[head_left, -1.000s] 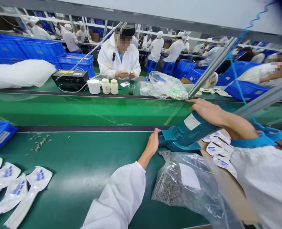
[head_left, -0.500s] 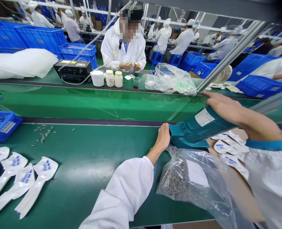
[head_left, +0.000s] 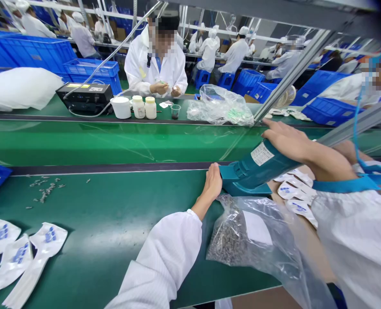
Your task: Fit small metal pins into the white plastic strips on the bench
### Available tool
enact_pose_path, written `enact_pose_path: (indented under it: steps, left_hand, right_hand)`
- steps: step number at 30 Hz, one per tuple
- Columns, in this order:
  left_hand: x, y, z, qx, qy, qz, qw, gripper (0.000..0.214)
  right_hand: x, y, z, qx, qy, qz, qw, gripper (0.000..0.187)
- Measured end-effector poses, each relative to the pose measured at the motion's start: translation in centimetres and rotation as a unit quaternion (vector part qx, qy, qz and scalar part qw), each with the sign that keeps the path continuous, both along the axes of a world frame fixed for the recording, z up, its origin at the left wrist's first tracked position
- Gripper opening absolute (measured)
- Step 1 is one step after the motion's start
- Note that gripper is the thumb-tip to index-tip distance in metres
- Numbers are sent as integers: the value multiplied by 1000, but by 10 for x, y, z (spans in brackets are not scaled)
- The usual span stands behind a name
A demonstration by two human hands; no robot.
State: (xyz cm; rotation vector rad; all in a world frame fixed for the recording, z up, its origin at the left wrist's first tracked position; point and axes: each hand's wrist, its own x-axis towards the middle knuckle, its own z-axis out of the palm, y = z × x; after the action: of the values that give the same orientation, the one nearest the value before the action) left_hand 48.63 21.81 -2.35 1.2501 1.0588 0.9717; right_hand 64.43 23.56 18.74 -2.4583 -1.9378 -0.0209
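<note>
Left hand (head_left: pixel 213 182) touches teal tool (head_left: pixel 255 171); plastic bag (head_left: pixel 251 236) lies just beside.

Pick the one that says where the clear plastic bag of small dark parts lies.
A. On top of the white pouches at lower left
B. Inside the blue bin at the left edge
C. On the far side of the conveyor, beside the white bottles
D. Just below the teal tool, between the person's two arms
D. The clear bag lies on the green table right under the teal tool, which the left hand and right hand touch.
</note>
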Motion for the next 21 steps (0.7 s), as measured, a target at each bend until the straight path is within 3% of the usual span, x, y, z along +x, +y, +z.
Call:
enact_pose_path:
  steps: [8, 21]
  left_hand:
    - [-1, -6, 6, -42, 20, -3, 999, 60]
    - [-2, -4, 0, -12, 19, 4, 1000, 61]
  right_hand:
    - [-4, -3, 2, -11, 19, 14, 1000, 66]
    - [-7, -5, 1, -9, 19, 17, 1000, 67]
